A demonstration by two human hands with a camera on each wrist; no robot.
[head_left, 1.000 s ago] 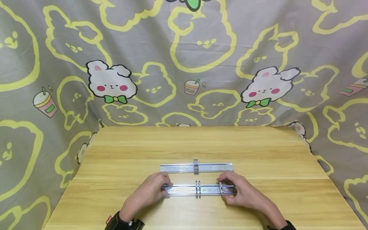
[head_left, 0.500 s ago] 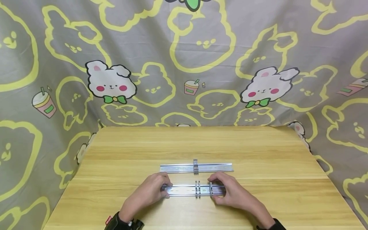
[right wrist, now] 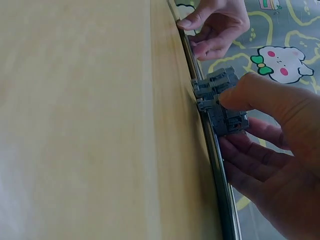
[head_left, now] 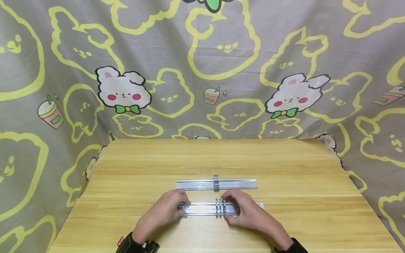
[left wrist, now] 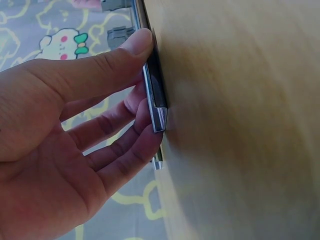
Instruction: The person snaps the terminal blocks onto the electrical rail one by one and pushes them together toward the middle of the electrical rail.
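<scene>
Two metal rails lie side by side on the wooden table (head_left: pixel 284 168). The far rail (head_left: pixel 237 183) carries one grey clip (head_left: pixel 216 183) at its middle. My left hand (head_left: pixel 185 208) pinches the left end of the near rail (head_left: pixel 202 209); the left wrist view has thumb and fingers on that rail end (left wrist: pixel 156 100). My right hand (head_left: pixel 228 208) pinches a grey clip (right wrist: pixel 227 119) that sits on the near rail, right beside two more clips (right wrist: pixel 212 84) at its middle. My right palm hides part of the rail's right half.
A grey cloth with yellow rabbit outlines (head_left: pixel 202 70) hangs behind and around the table. Bare wood lies beyond the far rail and to both sides. The table's left edge (head_left: pixel 79 196) and right edge (head_left: pixel 364 196) drop off to the cloth.
My right hand has slid the grey clip leftward along the near rail, from near its right end up to the two clips at the middle. The left hand has stayed put.
</scene>
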